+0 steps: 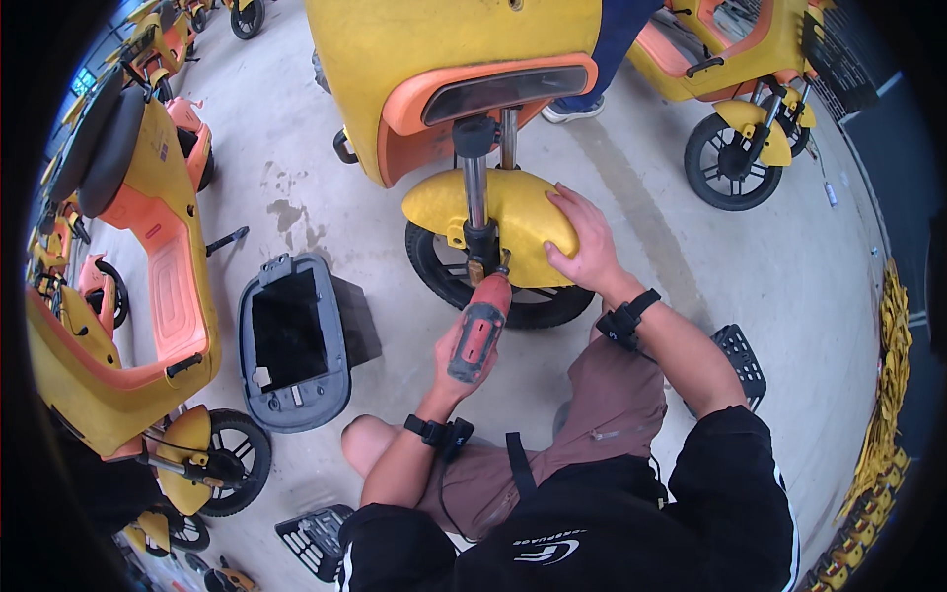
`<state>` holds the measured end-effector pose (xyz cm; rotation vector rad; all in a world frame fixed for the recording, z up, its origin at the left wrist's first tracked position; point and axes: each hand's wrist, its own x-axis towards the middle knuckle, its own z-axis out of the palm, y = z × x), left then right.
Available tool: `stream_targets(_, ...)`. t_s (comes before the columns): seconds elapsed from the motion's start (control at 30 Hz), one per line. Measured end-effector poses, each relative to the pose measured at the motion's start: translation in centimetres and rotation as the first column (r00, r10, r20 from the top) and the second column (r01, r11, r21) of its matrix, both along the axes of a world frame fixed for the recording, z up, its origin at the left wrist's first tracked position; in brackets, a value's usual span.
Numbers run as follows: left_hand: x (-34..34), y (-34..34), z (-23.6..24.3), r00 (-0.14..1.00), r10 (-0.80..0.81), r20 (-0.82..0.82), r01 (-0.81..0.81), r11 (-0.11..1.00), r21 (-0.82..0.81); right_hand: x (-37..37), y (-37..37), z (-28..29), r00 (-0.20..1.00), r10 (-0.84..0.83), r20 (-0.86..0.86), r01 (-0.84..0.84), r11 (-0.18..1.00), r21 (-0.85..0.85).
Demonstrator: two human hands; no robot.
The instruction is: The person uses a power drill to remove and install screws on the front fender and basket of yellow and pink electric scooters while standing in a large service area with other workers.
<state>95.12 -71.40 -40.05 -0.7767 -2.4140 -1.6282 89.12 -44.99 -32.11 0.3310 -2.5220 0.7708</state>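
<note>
I kneel before a yellow-and-orange scooter (449, 44). My left hand (454, 360) is closed on a red-and-black power driver (481, 318), which points up at a fastener area near the base of the front fork's shiny tube (475, 183). The contact at the tip is too small to make out. My right hand (590, 242) rests on the right side of the yellow front mudguard (528, 212), thumb and fingers apart, over the black front wheel (444, 271).
A grey open-topped bin (335, 370) sits at my left beside another scooter (163, 286). More scooters (735, 39) stand behind and right. A person's shoe (572, 107) shows beyond the mudguard. Black grid pieces (740, 360) lie either side of me; yellow parts (888, 385) are piled far right.
</note>
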Motion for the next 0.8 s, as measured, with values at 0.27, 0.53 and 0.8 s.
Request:
stream_targets(0.27, 0.4, 0.1, 1.3, 0.997, 0.014, 0.074, -0.015, 1.0, 0.021, 0.3, 0.4, -0.2, 1.0, -0.01, 0.012, 0.01, 1.0, -0.005)
stream_targets(0.53, 0.1, 0.2, 0.1, 0.994, -0.004, 0.113, -0.002, 0.998, 0.055, 0.1, 0.4, -0.1, 1.0, -0.014, 0.01, 0.014, 1.0, -0.013)
stream_targets(0.8, 0.4, 0.5, 1.2, 0.984, -0.038, 0.176, 0.017, 0.993, 0.12, 0.1, 0.3, -0.3, 1.0, -0.006, -0.001, 0.006, 1.0, -0.03)
